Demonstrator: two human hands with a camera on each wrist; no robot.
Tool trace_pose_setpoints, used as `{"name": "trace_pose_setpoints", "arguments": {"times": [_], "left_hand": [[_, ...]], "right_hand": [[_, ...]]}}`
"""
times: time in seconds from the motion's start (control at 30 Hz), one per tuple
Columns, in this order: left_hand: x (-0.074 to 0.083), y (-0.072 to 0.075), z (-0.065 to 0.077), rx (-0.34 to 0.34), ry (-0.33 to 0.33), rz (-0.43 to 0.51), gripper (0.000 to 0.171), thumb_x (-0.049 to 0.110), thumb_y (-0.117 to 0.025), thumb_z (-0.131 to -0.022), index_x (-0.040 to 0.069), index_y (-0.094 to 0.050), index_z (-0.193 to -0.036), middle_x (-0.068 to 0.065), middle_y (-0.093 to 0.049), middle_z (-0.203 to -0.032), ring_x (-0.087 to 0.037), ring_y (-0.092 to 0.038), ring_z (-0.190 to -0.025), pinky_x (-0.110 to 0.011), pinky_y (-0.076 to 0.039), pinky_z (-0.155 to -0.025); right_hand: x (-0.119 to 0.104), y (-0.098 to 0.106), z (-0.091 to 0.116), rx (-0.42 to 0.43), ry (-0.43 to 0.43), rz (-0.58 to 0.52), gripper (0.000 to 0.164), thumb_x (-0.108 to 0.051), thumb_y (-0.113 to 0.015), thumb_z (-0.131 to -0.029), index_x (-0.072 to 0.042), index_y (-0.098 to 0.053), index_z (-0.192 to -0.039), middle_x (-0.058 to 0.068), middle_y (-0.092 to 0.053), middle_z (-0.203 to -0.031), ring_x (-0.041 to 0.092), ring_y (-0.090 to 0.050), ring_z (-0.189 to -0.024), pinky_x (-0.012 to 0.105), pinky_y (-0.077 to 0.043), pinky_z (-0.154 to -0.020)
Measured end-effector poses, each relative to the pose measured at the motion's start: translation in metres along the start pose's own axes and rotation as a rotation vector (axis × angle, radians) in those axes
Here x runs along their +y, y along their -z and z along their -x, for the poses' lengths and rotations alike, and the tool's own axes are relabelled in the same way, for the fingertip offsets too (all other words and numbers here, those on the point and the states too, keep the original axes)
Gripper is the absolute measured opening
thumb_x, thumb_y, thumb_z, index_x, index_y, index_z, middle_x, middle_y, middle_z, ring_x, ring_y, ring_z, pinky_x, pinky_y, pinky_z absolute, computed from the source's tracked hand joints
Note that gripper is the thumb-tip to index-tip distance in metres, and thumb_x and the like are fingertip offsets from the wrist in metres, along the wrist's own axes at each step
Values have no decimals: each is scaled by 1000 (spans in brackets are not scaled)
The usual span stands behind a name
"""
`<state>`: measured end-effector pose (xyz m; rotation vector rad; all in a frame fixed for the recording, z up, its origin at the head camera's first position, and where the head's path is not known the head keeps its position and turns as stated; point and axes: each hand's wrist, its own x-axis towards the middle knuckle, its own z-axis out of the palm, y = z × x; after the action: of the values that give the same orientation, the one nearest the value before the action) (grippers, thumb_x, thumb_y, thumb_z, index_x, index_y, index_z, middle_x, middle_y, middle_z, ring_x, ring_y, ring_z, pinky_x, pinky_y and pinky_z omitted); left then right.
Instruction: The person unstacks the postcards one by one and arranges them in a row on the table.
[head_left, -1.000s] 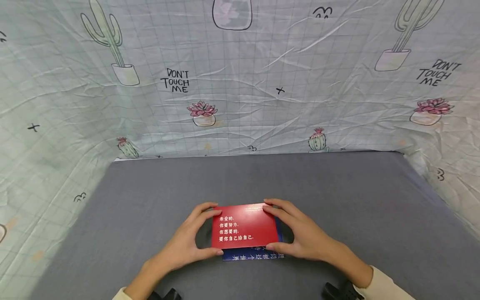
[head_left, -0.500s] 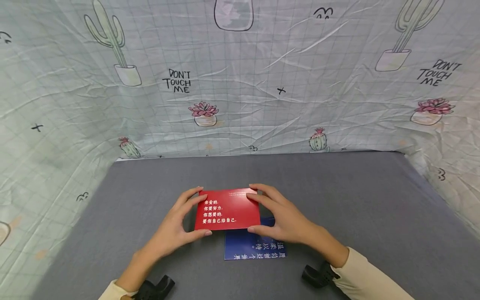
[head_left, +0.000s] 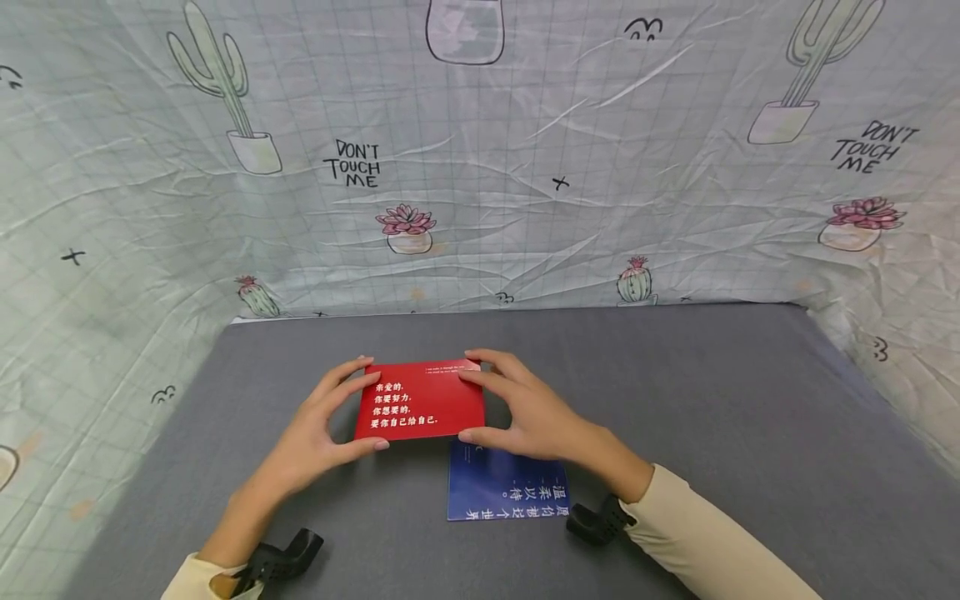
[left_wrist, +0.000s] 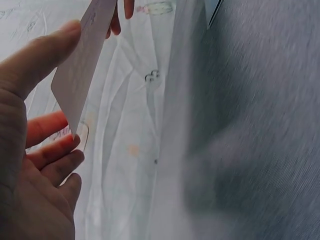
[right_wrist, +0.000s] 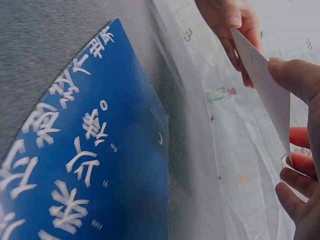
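Stretching lengthwise left-right, red card (head_left: 422,400)

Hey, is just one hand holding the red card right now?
No, the left hand and the right hand both hold the red card, one at each end.

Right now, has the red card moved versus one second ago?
Yes: in the head view, the red card has shifted left and toward the picture's top, relative to the blue card, which has stayed put.
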<state>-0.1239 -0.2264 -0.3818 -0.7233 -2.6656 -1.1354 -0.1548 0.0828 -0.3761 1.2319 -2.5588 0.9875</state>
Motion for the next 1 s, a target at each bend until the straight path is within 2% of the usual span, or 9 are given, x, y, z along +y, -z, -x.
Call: {"name": "trace_pose_setpoints", "arguments": {"times": [0.27, 0.6, 0.7, 0.87, 0.93, 1.0], "left_hand": [[-9, 19, -4, 1, 26, -26, 76, 19, -83, -74, 10, -47, -140, -8, -31, -149, -29, -30, -130, -48, -55, -73], [-23, 36, -11, -8, 84, -47, 77, 19, -82, -74, 9, -46, -141, -10, -29, -150, -34, -29, -130, -55, -53, -76], [-28, 39, -12, -4, 102, -44, 76, 19, -82, -75, 9, -46, -141, -10, -28, -150, -33, -28, -130, -51, -53, -77], [-35, 42, -15, -6, 140, -18, 75, 20, -80, -76, 10, -45, -142, -11, -25, -152, -34, -25, -132, -37, -54, -76], [-37, 43, -16, -5, 149, -16, 75, 20, -80, -77, 9, -45, -142, -12, -24, -152, -35, -24, -133, -39, -53, -78], [-41, 43, -18, -3, 152, -20, 75, 20, -80, -77, 9, -45, -142, -13, -24, -152, -36, -24, -133, -47, -52, -80]], "right_hand": [[0, -8, -23, -14, -9, 14, 68, -42, -73, -81, -10, -52, -138, 8, -37, -145, 21, -34, -130, 33, -50, -88], [-3, -17, -53, -24, -47, 28, 69, -45, -72, -81, -11, -52, -138, 7, -35, -146, 18, -33, -130, 33, -49, -90], [-3, -22, -62, -39, -65, 34, 69, -46, -71, -82, -12, -51, -139, 6, -35, -147, 18, -32, -131, 33, -47, -92], [-3, -29, -74, -60, -108, 31, 70, -46, -70, -82, -12, -50, -140, 4, -33, -148, 18, -31, -132, 34, -46, -95], [-2, -32, -79, -66, -123, 28, 71, -46, -70, -82, -12, -49, -140, 4, -33, -148, 18, -31, -132, 34, -46, -95], [-2, -35, -82, -68, -134, 25, 71, -46, -71, -82, -12, -49, -140, 4, -33, -149, 18, -31, -132, 34, -46, -95]]}}
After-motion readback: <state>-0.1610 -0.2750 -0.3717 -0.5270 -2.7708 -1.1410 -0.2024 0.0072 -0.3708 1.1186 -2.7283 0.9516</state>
